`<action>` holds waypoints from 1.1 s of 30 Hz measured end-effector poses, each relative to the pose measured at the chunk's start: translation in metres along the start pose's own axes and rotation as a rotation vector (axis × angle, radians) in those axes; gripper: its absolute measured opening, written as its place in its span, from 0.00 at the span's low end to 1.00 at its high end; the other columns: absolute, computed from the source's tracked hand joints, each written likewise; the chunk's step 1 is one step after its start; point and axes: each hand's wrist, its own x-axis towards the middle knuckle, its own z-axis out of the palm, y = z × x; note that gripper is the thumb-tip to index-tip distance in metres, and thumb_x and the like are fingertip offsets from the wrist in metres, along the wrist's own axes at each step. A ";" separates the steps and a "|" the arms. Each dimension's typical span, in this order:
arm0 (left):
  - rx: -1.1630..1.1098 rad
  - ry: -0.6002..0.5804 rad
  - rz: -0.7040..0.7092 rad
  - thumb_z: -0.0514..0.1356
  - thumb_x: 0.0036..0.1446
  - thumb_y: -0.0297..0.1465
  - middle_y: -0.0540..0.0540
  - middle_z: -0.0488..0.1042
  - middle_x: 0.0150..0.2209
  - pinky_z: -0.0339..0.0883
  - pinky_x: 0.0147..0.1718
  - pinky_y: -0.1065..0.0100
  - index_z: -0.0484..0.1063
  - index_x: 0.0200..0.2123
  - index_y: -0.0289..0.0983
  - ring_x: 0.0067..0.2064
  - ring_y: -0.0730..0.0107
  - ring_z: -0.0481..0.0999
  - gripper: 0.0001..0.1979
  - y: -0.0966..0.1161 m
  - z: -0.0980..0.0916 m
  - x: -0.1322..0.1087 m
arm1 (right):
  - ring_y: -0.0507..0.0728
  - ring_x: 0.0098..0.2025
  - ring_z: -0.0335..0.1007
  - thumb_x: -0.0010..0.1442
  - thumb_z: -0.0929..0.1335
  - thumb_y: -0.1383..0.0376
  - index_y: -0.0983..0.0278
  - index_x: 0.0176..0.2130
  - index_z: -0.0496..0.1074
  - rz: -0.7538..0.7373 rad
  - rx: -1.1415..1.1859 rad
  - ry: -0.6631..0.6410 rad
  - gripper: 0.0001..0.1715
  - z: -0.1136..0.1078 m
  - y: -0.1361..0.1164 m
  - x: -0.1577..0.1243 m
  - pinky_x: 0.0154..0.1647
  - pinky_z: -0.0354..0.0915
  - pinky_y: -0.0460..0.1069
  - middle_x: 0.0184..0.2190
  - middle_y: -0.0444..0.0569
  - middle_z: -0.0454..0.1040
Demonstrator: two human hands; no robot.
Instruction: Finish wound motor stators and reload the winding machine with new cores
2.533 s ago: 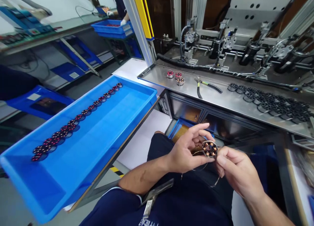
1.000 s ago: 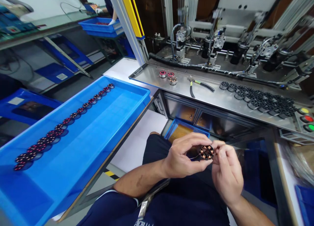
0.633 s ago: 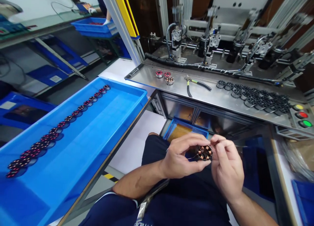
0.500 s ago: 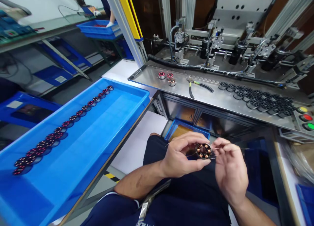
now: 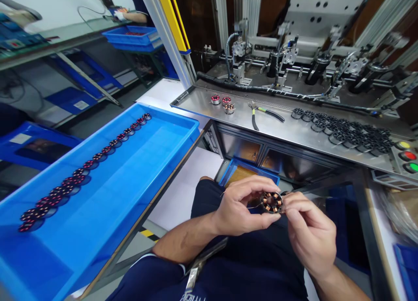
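Note:
My left hand [image 5: 240,205] pinches a small round stator with copper windings [image 5: 271,202] between thumb and fingers, above my lap. My right hand [image 5: 308,231] is closed against the stator's right side, its fingertips gripping the edge or a thin wire there. Fine copper wire ends trail from the part. A metal tool [image 5: 204,259] lies on my thigh below the hands.
A blue tray [image 5: 137,170] to the left holds a row of several wound stators [image 5: 81,172]. On the steel bench [image 5: 287,131] lie three wound stators [image 5: 224,104], pliers [image 5: 261,113] and several black bare cores [image 5: 346,131]. Coloured buttons [image 5: 408,155] sit at right. Another person works at a far bench.
My right hand has closed in again on the stator's right edge after briefly drawing away. The left hand keeps the stator in the same place.

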 end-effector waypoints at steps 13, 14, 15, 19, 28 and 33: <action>-0.129 -0.026 -0.039 0.70 0.43 0.23 0.41 0.80 0.40 0.78 0.39 0.68 0.76 0.45 0.35 0.40 0.64 0.81 0.22 0.004 0.002 0.004 | 0.59 0.40 0.73 0.59 0.69 0.75 0.61 0.45 0.75 -0.276 -0.262 -0.045 0.15 -0.011 -0.001 0.006 0.39 0.70 0.56 0.36 0.51 0.75; -0.128 -0.029 -0.041 0.70 0.43 0.23 0.41 0.80 0.40 0.78 0.40 0.67 0.76 0.45 0.35 0.40 0.64 0.81 0.22 0.004 0.002 0.004 | 0.59 0.39 0.73 0.57 0.70 0.76 0.61 0.45 0.75 -0.325 -0.269 -0.050 0.17 -0.011 -0.002 0.009 0.39 0.70 0.56 0.35 0.51 0.75; -0.124 -0.028 -0.040 0.70 0.43 0.24 0.41 0.80 0.40 0.78 0.40 0.67 0.76 0.45 0.36 0.40 0.64 0.81 0.22 0.004 0.002 0.004 | 0.59 0.38 0.73 0.56 0.70 0.77 0.62 0.44 0.75 -0.373 -0.269 -0.045 0.18 -0.010 -0.002 0.011 0.39 0.70 0.57 0.34 0.50 0.75; -0.083 0.001 -0.002 0.70 0.43 0.25 0.41 0.80 0.39 0.78 0.37 0.68 0.76 0.45 0.35 0.39 0.65 0.81 0.22 0.006 0.003 0.004 | 0.56 0.33 0.72 0.53 0.69 0.81 0.64 0.41 0.75 -0.448 -0.272 0.002 0.18 -0.004 -0.005 0.009 0.38 0.69 0.57 0.31 0.48 0.74; -0.030 0.064 0.040 0.69 0.43 0.22 0.42 0.80 0.40 0.77 0.39 0.68 0.76 0.45 0.35 0.40 0.65 0.81 0.22 0.010 0.010 0.007 | 0.57 0.33 0.72 0.55 0.70 0.78 0.62 0.45 0.76 -0.475 -0.268 -0.024 0.20 -0.003 -0.002 0.001 0.37 0.70 0.59 0.31 0.48 0.75; -0.293 -0.054 -0.238 0.71 0.44 0.25 0.42 0.81 0.39 0.76 0.41 0.67 0.77 0.43 0.35 0.40 0.64 0.81 0.19 0.014 0.006 0.006 | 0.62 0.45 0.71 0.54 0.75 0.71 0.57 0.54 0.75 -0.477 -0.265 -0.152 0.28 -0.024 -0.002 0.024 0.41 0.71 0.60 0.43 0.54 0.74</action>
